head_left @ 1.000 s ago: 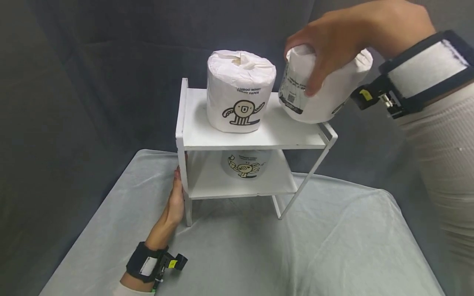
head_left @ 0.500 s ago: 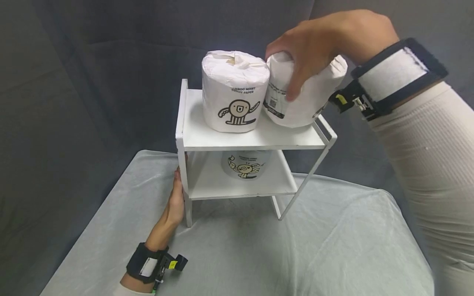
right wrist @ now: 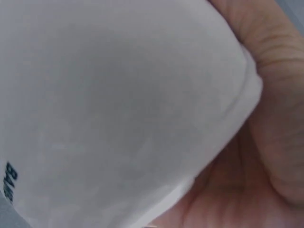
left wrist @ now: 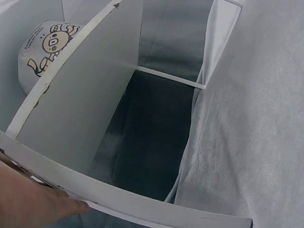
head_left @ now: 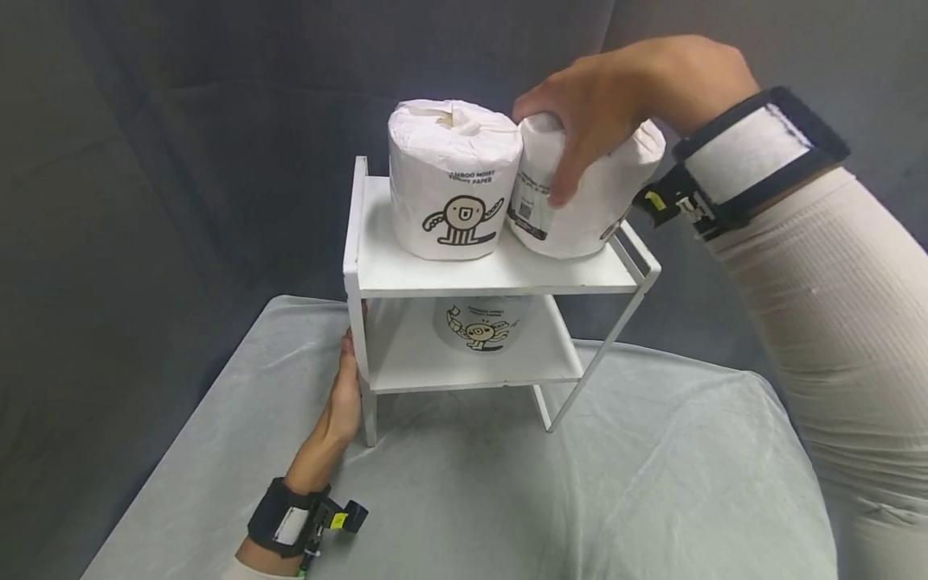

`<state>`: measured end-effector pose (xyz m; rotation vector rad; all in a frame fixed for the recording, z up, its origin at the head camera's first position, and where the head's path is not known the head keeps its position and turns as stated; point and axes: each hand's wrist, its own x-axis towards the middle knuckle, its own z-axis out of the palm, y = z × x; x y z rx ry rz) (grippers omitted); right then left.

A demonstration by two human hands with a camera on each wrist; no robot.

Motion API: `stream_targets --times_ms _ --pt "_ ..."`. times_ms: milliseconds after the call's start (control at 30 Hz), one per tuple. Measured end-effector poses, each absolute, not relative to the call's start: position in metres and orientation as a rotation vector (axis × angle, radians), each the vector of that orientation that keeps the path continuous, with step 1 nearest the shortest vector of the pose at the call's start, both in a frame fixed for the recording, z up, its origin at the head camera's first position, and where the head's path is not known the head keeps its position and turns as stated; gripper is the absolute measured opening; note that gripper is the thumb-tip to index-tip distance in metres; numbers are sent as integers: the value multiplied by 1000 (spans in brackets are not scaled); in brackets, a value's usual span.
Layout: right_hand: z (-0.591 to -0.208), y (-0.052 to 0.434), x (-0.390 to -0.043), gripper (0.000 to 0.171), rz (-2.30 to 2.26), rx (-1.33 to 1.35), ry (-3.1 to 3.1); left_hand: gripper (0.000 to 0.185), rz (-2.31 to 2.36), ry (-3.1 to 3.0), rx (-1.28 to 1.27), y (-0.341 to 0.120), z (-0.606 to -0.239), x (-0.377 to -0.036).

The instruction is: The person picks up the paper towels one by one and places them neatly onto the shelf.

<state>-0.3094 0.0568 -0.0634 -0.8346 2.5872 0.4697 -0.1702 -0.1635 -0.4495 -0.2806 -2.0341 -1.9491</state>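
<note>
In the head view my right hand (head_left: 609,105) reaches over the top of a paper-wrapped toilet roll (head_left: 573,225) and grips it, thumb down its near side. This roll leans slightly, low over the right part of the white two-tier shelf (head_left: 435,278), right beside another wrapped toilet roll (head_left: 457,193) that stands upright. Its white wrapper fills most of the right wrist view, against my palm (right wrist: 280,118). My left hand (head_left: 341,403) rests along the shelf's left side, fingers pointing up and away; in the left wrist view, a fingertip lies along the frame's edge.
A third wrapped roll (head_left: 482,326) stands on the lower tier, partly hidden by the top board. Raised side rails (head_left: 638,250) edge the top tier. The shelf stands on a table covered with pale grey cloth (head_left: 652,451). A dark curtain (head_left: 217,161) hangs behind.
My right hand has brought its roll left and slightly down over the top tier, up beside the other roll. That standing roll has shifted a little left. My left hand stays on the shelf.
</note>
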Motion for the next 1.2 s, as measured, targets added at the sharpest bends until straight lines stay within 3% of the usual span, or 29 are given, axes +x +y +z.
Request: stream_targets --times_ms 533,1200 --pt "-74 67 -317 97 333 -818 2540 81 -1946 -2061 -272 -162 -451 -170" --pt "-75 82 -317 113 217 -863 2568 78 -1947 -2035 -301 -161 -448 -172"
